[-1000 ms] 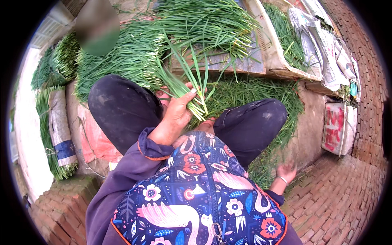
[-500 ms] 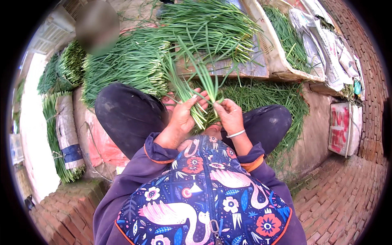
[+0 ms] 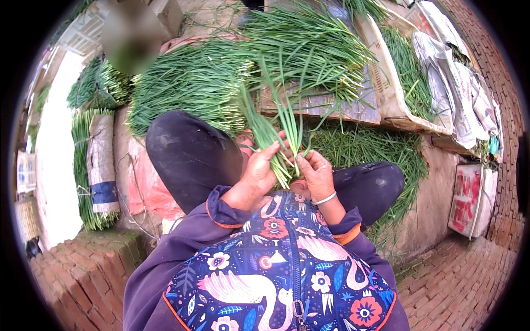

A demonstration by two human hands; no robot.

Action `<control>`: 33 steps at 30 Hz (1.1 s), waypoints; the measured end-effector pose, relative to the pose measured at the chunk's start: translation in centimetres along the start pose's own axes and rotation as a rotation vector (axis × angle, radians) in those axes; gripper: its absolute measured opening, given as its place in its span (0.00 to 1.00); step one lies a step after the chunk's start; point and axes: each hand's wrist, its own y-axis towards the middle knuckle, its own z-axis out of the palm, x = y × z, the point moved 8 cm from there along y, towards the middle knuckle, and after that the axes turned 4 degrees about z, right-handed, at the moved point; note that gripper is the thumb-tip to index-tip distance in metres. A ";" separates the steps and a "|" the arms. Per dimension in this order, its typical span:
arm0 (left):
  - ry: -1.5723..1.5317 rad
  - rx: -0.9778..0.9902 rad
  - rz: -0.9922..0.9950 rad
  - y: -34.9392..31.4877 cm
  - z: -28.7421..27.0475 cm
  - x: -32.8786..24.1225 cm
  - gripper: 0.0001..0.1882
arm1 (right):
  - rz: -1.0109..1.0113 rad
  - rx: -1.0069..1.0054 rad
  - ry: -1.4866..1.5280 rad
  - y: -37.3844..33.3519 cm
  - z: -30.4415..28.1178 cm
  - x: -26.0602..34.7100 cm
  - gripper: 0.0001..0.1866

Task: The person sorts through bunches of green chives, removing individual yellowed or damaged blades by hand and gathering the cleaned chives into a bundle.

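My left hand (image 3: 258, 171) is closed round a small bunch of green chives (image 3: 264, 132), their pale cut ends poking out below the fingers. Beside it, my right hand (image 3: 317, 177), with a bracelet at the wrist, pinches a few more chives (image 3: 287, 118) near their pale base. The leaves of these stand up and away from me, and the two hands almost touch. Both are held over my lap, between my bent knees. Just beyond lie a broad heap of chives (image 3: 187, 83) on the left and another pile of chives (image 3: 309, 44) on a low board (image 3: 361, 107).
Loose green leaves (image 3: 359, 143) litter the ground round my right knee. A lined crate (image 3: 392, 105) holding greens stands at the right, near a white-and-red box (image 3: 466, 198). Wrapped chive bundles (image 3: 99, 165) lie at the left, close to a brick ledge (image 3: 94, 270).
The whole view has shifted, so the scene sits a little lower and further right. Both hands keep hold of their chives, still close together.
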 end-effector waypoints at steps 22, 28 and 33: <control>0.222 -0.085 0.224 0.7 3.3 -3.9 0.14 | -0.143 -0.029 -0.331 -0.3 -0.1 3.9 0.06; 0.420 -0.173 0.265 0.7 2.0 -3.1 0.10 | -0.270 0.041 -0.588 0.9 3.7 5.6 0.09; 0.403 -0.223 0.194 1.1 0.5 -2.5 0.08 | -0.259 0.083 -0.549 0.9 4.3 5.2 0.07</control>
